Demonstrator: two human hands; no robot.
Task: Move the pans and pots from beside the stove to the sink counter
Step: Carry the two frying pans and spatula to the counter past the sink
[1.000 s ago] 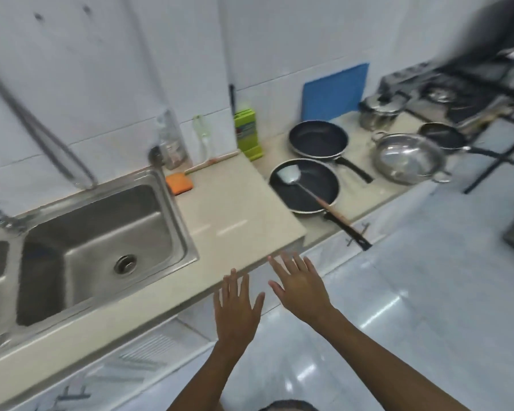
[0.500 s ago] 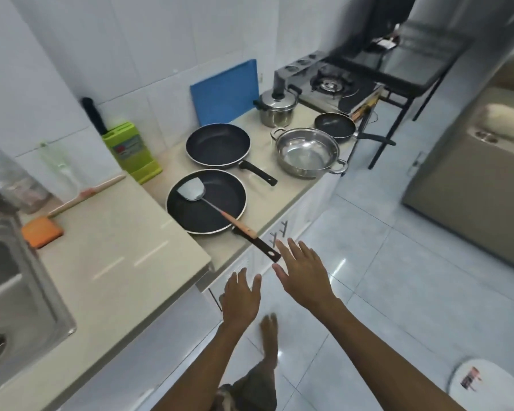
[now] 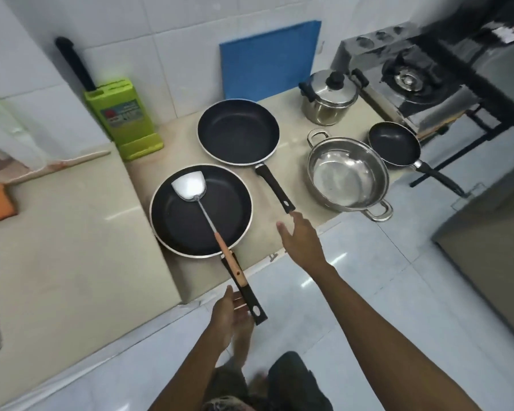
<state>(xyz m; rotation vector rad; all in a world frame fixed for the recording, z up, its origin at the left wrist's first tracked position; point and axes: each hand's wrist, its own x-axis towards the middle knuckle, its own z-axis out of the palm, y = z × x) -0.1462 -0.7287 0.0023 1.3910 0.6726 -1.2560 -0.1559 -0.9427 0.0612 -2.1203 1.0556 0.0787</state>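
Left hand (image 3: 230, 314) open under the handle tip of the near pan (image 3: 201, 210) with a spatula (image 3: 204, 209) inside, right hand (image 3: 301, 237) open, fingertips just beside the far pan (image 3: 238, 132) handle, steel pot (image 3: 347, 175) close by

Spatula (image 3: 204, 209) across near pan (image 3: 201, 210)

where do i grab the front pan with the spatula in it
Take the front pan by its long black handle, which juts off the counter edge toward you, coming from below with the left hand. The spatula lies loose along that handle, so pinch both together or it may slide.
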